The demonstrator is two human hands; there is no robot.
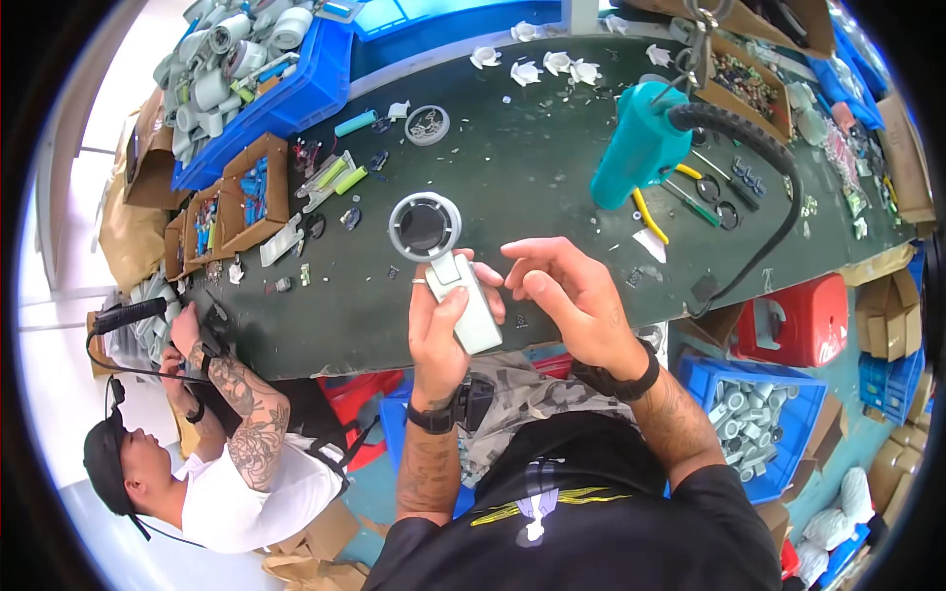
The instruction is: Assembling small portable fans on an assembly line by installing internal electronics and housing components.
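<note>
My left hand [439,335] is closed around the pale green handle of a small handheld fan [477,320]. Its round grey head, with a dark disc in the middle, points away from me over the bench. To the right of the handle is my right hand [581,307], fingers loosely bent and apart, with nothing visible in it. Its fingertips come close to my left fingers; whether they touch cannot be seen. Farther off, a round grey dish [427,125] of small metal bits stands on the dark green bench [512,158].
A teal electric screwdriver [641,143] hangs at the right on a black cord, above yellow-handled pliers [649,219]. Blue bins [305,94] [803,394] hold grey fan parts. Cardboard boxes [276,163] stand at the left, where another person [236,463] works. A red stool [803,320] is at the right.
</note>
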